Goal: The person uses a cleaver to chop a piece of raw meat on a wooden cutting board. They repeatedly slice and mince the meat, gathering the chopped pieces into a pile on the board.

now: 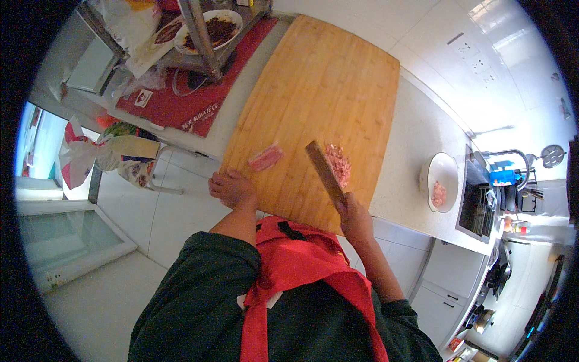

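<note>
My right hand (357, 216) grips the handle of a cleaver (323, 169), seen nearly edge-on above a wooden cutting board (316, 90). Along the right of the blade lies a heap of chopped pink meat (339, 164). A separate strip of raw meat (266, 157) rests toward the board's left side. Just below that strip, my left hand (233, 188) is at the board's near left corner with its fingers bent. Whether those fingers clasp the board's edge is not clear.
A white bowl (429, 174) with pieces of meat stands on the counter at right, beside the sink (472, 203). At upper left, a metal rack (199, 36) holds a plate of dark food (233, 20) above a red mat (194, 108). Bags (122, 154) hang at left.
</note>
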`<action>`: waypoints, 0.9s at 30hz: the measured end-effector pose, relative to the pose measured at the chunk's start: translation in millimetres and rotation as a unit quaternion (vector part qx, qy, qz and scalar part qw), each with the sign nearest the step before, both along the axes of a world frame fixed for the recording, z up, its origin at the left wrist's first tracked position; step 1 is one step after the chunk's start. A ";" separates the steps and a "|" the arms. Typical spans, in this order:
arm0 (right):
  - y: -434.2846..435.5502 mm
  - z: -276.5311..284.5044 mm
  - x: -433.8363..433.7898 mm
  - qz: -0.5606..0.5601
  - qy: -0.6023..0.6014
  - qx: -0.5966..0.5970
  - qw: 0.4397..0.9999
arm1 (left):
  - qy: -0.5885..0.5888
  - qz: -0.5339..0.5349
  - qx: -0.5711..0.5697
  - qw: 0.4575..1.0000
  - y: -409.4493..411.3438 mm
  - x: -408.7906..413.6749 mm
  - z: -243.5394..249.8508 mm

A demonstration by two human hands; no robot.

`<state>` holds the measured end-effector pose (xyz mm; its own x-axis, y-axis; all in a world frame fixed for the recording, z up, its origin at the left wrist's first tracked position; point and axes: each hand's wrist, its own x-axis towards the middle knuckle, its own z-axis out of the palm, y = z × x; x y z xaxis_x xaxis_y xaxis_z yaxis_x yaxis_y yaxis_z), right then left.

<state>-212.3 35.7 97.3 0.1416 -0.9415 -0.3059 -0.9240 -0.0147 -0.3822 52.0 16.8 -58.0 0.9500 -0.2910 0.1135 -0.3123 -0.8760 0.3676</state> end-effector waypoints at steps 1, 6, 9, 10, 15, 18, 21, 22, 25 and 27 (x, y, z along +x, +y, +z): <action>2.3 -5.0 -0.7 0.032 0.000 -0.010 0.999 | -0.004 -0.001 0.004 1.000 0.0 1.0 -2.4; -6.4 -7.3 -4.5 -0.051 0.009 -0.005 0.999 | 0.017 0.002 0.001 1.000 -2.2 -0.1 5.4; -10.9 -1.3 -3.7 -0.084 0.009 -0.017 0.996 | -0.014 -0.002 0.007 1.000 -0.8 0.9 0.2; -11.4 -9.8 -5.6 -0.075 0.021 -0.027 0.997 | -0.033 -0.003 0.017 0.999 -0.6 2.2 -4.8; -17.8 7.1 1.1 -0.105 0.023 0.023 0.994 | -0.015 -0.005 0.013 1.000 -1.7 1.5 3.4; -16.7 -5.3 1.6 -0.100 0.036 0.026 0.994 | -0.007 0.000 0.025 1.000 -5.0 1.1 5.0; -22.1 9.3 3.1 -0.105 -0.001 0.020 0.994 | 0.012 -0.009 0.070 0.997 -2.7 0.4 13.4; -17.6 8.2 4.7 -0.112 -0.022 -0.007 0.993 | -0.001 -0.009 0.067 0.998 -2.5 1.4 7.5; -18.2 -5.8 3.8 -0.112 -0.025 -0.005 0.993 | -0.028 -0.023 0.055 0.998 -2.1 4.8 -11.5; -21.3 -4.7 3.2 -0.113 -0.022 0.004 0.993 | -0.003 -0.024 0.061 0.998 -4.9 3.8 -14.3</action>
<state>-209.0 14.5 92.5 -0.0596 -0.9480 -0.3126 -0.8854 0.1948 -0.4220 55.8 11.9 -72.4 0.9341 -0.3478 0.0802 -0.3565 -0.8982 0.2571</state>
